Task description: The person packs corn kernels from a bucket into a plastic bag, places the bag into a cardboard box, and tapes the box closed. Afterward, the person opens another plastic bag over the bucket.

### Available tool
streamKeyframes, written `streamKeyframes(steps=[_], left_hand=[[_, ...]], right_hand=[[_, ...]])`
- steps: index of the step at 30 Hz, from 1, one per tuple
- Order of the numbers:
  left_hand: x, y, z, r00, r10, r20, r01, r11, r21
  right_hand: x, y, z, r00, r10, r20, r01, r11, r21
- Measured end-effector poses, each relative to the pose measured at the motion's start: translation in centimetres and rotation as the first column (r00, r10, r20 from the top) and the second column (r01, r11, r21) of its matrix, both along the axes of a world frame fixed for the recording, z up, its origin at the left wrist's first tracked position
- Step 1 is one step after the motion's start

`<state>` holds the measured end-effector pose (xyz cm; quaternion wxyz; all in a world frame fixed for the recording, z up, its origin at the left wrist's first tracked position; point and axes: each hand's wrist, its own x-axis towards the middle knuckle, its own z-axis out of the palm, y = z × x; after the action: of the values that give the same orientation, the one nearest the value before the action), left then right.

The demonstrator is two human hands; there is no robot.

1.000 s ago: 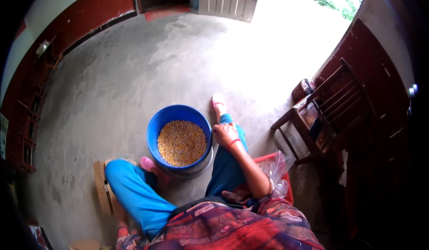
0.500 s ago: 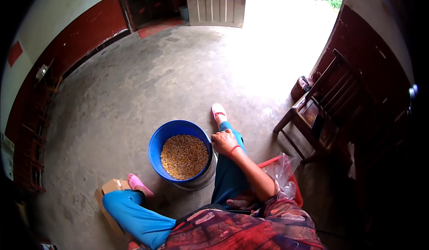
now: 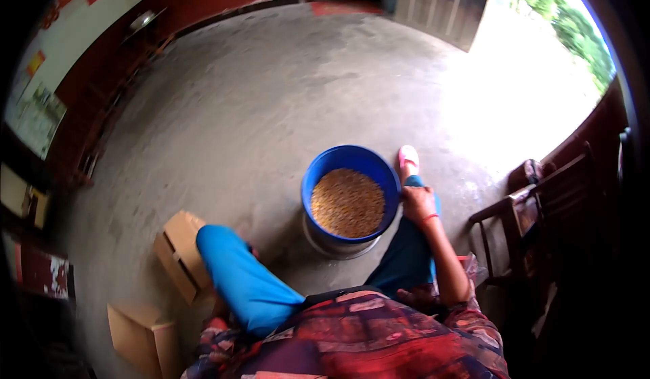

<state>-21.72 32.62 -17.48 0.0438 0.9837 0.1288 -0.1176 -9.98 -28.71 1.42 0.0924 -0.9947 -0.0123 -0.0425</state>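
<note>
A round blue bucket (image 3: 317,169) stands between my knees, partly filled with yellow corn kernels (image 3: 347,203). A pale, round-edged base (image 3: 342,249) shows under it. My right hand (image 3: 418,204) is at my right knee, against the right side of the bucket's rim. Its fingers are curled, and whether they grip the rim or the trouser leg cannot be made out. My left sleeve (image 3: 215,338) and a bit of forearm go down behind my left thigh, which hides the left hand.
An opened cardboard box (image 3: 183,243) sits by my left knee, with another cardboard piece (image 3: 142,335) nearer me. A wooden chair (image 3: 518,223) stands at right, and part of a red container (image 3: 467,262) is beside my right arm. A metal door (image 3: 440,6) stands open ahead.
The view has swung left, so bucket and legs appear further right and more cardboard shows on the left. My right hand stays at the knee beside the rim.
</note>
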Motion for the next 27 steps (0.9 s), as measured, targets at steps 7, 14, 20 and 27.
streamKeyframes(steps=[7,14,20,27], left_hand=[[-2.8,1.3,-0.9,0.998,0.055,0.0,-0.055,0.998,-0.012],[-6.9,1.3,4.6,0.975,-0.214,-0.053,0.22,0.921,0.322],[-8.6,2.0,5.5,0.951,-0.049,-0.305,0.152,0.934,0.324],[-10.6,-0.6,1.5,0.951,0.27,-0.151,-0.247,0.956,0.155]], right_hand=[[0.4,-0.4,-0.3,0.989,0.128,0.076,-0.126,0.992,-0.028],[0.2,0.1,0.7,0.988,0.157,-0.013,-0.157,0.984,-0.088],[0.4,-2.8,-2.6,0.957,0.271,0.104,-0.269,0.963,-0.03],[1.9,-6.1,-6.5,0.931,0.339,0.131,-0.349,0.936,0.055]])
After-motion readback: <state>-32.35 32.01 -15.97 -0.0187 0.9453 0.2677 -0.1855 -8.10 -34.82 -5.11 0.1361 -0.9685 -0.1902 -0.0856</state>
